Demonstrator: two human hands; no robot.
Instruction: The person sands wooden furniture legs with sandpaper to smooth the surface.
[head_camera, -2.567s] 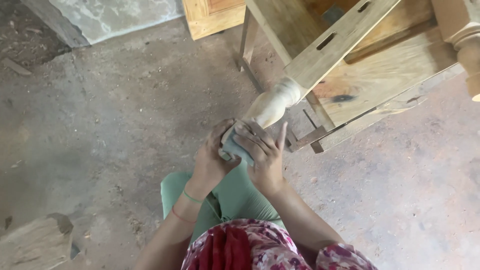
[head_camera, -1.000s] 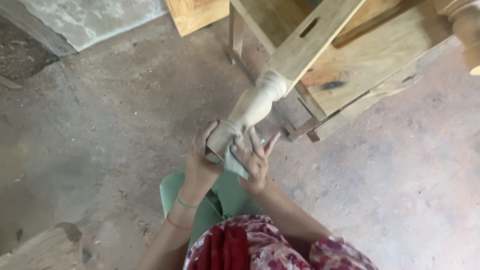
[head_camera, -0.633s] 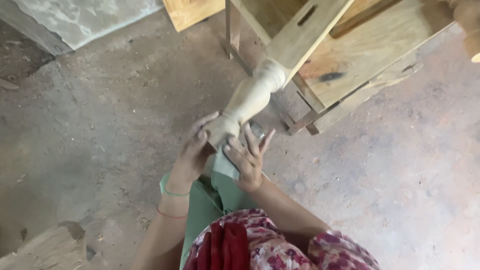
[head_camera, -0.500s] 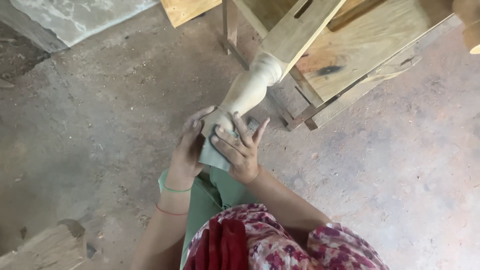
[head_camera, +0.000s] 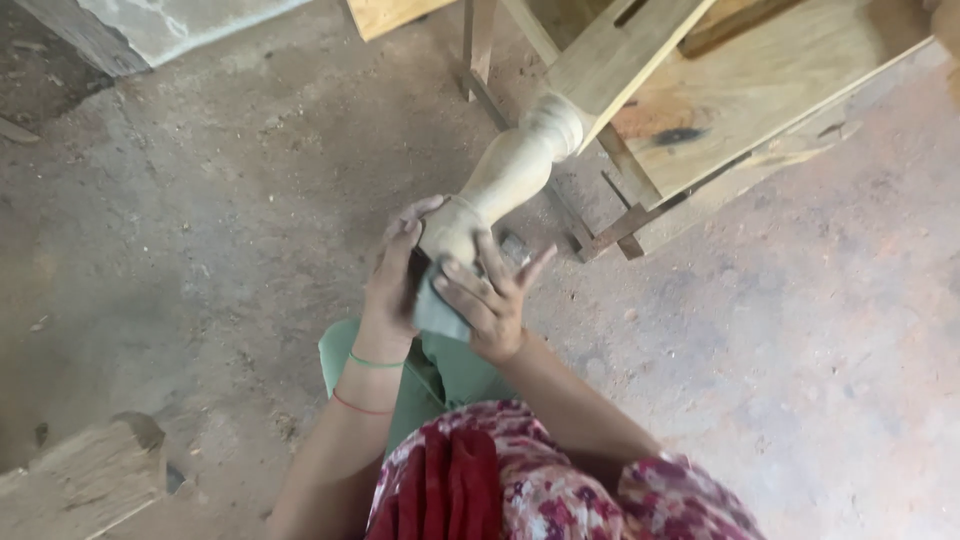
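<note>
Both hands have slid back along the turned leg — left hand cupping it, right hand pressing grey sandpaper against its end.

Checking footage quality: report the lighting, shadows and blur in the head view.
Head view: soft, even daylight, no glare; faint shadow on the concrete floor beside the turned wooden leg; slight softness on both hands, left hand and right hand; the frame's edges stay fairly sharp.

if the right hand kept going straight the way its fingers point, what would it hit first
The right hand points up and a little left, its fingers lying on grey sandpaper wrapped on the turned wooden leg. Going straight on, it would probably meet the leg's thicker bulge first, though depth is unclear from one view.
</note>
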